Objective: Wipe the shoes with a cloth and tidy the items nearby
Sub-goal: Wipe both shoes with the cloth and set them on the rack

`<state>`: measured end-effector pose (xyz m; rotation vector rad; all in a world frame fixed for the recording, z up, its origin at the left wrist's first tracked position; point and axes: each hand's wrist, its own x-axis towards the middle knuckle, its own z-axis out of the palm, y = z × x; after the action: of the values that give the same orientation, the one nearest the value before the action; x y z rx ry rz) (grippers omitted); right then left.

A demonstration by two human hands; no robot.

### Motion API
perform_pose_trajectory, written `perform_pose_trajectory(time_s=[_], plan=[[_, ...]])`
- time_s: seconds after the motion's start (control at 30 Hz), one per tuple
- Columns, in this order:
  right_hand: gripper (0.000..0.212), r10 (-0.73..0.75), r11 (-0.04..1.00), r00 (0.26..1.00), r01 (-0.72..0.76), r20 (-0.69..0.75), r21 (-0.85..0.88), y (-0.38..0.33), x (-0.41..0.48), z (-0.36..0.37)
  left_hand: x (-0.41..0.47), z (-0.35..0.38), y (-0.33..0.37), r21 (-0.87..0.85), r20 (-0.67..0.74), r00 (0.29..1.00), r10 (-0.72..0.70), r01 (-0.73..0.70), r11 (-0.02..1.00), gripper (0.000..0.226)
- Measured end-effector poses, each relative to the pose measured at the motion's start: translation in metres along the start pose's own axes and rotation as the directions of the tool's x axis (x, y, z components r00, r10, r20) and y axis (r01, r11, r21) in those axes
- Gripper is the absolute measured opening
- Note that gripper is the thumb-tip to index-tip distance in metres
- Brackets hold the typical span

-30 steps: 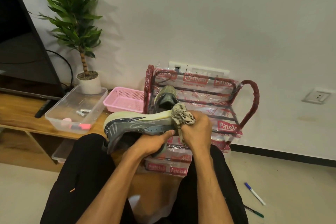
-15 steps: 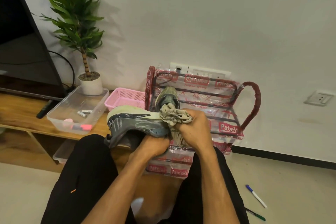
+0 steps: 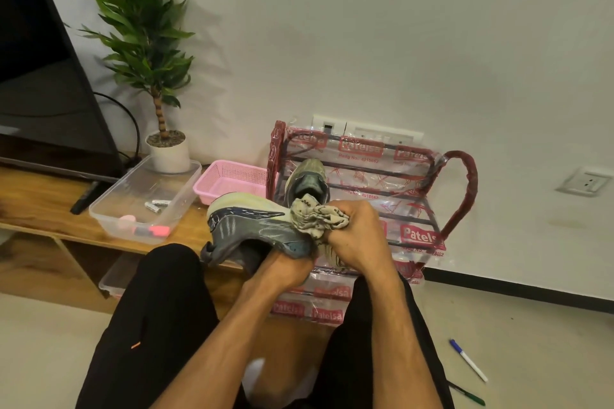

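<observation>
A grey shoe (image 3: pixel 252 226) with a pale sole lies on its side in front of me, sole up, held from below by my left hand (image 3: pixel 282 271). My right hand (image 3: pixel 358 236) is closed on a crumpled beige cloth (image 3: pixel 315 216) pressed against the shoe's right end. A second shoe (image 3: pixel 307 178) stands toe-up on the red shoe rack (image 3: pixel 461 196) behind my hands. On the floor at the right lie a blue-capped pen (image 3: pixel 468 360) and a green pen (image 3: pixel 466 393).
A clear plastic box (image 3: pixel 109 209) with batteries and a pink marker sits on the wooden TV bench (image 3: pixel 40 206), beside a pink basket (image 3: pixel 229 178), a potted plant (image 3: pixel 167 149) and a TV (image 3: pixel 40 76). My black-trousered legs fill the foreground.
The shoe has rolled so its grey side faces me more, and my left hand has shifted under it. My right hand with the cloth has stayed at the shoe's right end.
</observation>
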<state>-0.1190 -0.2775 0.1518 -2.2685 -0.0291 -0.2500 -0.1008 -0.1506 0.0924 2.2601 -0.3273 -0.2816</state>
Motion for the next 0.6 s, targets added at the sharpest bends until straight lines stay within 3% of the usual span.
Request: perform_pose_trajectory(time_s=[0.07,0.13,0.23,0.3,0.4,0.6], plan=[[0.014,0.109,0.994,0.989,-0.109,-0.103,0.007,0.009,0.002,0.001,-0.001,0.001,-0.004,-0.027,-0.002,1.000,0.006,-0.006,1.000,0.011],[0.012,0.208,0.978,0.960,-0.208,-0.189,0.021,0.016,0.000,0.004,-0.001,0.001,-0.007,0.000,0.006,1.000,-0.014,0.014,1.000,0.017],[0.014,0.136,0.990,0.980,-0.141,-0.141,-0.020,0.016,0.000,0.004,0.003,0.001,-0.005,0.057,0.008,1.000,-0.029,0.029,0.998,0.027],[0.010,0.095,0.994,0.993,-0.091,-0.068,0.054,0.009,0.001,-0.002,0.003,-0.001,-0.001,0.083,0.017,0.998,-0.060,0.058,0.995,0.031],[0.011,0.064,0.992,0.998,-0.063,-0.005,0.110,0.002,0.001,-0.005,0.001,-0.001,0.001,0.025,0.020,0.998,-0.051,0.051,0.998,0.021],[0.018,0.267,0.963,0.945,-0.269,-0.191,0.012,0.013,-0.002,-0.002,-0.004,0.000,0.000,0.059,0.019,0.996,-0.093,0.091,0.994,0.025]])
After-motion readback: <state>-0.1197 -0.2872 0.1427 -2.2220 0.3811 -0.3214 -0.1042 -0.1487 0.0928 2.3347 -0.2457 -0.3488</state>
